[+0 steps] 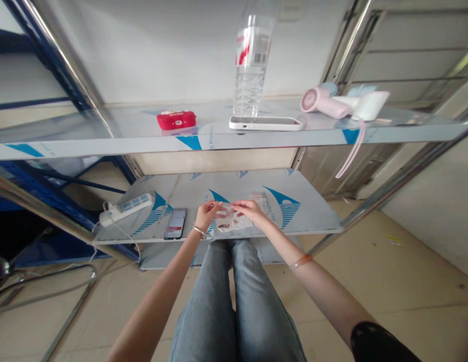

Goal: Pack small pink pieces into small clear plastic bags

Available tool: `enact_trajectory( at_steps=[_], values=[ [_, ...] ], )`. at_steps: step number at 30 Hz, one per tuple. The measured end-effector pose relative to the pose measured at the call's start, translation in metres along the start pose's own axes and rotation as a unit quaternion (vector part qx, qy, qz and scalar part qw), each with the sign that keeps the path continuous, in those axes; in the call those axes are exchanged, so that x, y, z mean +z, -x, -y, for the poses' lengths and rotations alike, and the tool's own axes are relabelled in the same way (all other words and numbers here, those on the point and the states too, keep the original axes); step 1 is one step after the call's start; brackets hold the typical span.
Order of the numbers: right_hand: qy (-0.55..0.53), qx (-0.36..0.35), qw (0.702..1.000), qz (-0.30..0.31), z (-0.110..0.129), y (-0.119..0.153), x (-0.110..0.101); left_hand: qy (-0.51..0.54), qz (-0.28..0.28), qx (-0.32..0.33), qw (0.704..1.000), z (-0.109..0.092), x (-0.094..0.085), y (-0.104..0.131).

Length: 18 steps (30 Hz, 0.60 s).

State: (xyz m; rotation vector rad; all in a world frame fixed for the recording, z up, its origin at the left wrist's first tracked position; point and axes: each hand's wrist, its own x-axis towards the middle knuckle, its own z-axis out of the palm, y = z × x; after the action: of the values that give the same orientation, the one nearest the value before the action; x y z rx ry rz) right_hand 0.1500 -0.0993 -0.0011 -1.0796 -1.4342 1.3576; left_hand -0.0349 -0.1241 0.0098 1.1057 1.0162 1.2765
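Observation:
A small clear plastic bag with reddish-brown marks or contents hangs between my hands, just over the front of the lower shelf. My left hand pinches its upper left edge between thumb and fingers. At the upper right of the bag, my right hand has its fingers closed on the edge too. What the bag holds is too blurred to name. Behind my right hand lies more clear plastic packaging, partly covered. Left of my left hand, a phone rests on the shelf near the front edge.
A white power strip with a cable lies on the lower shelf's left. The upper shelf carries a red case, a water bottle, a white-edged phone, a pink handheld fan and a white object. Metal posts flank both sides.

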Motion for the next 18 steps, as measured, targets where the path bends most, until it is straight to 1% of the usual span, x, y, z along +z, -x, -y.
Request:
enact_trajectory(
  at_steps=[3,7,12,14,18],
  values=[
    [-0.01,0.007,1.0,-0.003,-0.009,0.001,0.004,-0.004,-0.014,0.023,1.0,0.004,-0.003,0.003],
    [0.032,-0.004,0.999,-0.02,-0.018,0.001,0.003,-0.013,-0.014,0.034,0.999,0.013,-0.001,0.004],
    [0.087,-0.039,0.995,-0.043,-0.016,0.004,-0.003,-0.023,-0.014,0.038,0.999,0.016,0.006,0.007],
    [0.097,-0.055,0.993,-0.05,-0.014,0.007,-0.004,-0.022,-0.004,0.034,0.999,0.015,0.007,0.007],
    [0.105,-0.085,0.99,-0.045,-0.011,0.014,-0.002,-0.032,0.04,0.02,0.998,0.014,0.007,0.004]
  ],
)
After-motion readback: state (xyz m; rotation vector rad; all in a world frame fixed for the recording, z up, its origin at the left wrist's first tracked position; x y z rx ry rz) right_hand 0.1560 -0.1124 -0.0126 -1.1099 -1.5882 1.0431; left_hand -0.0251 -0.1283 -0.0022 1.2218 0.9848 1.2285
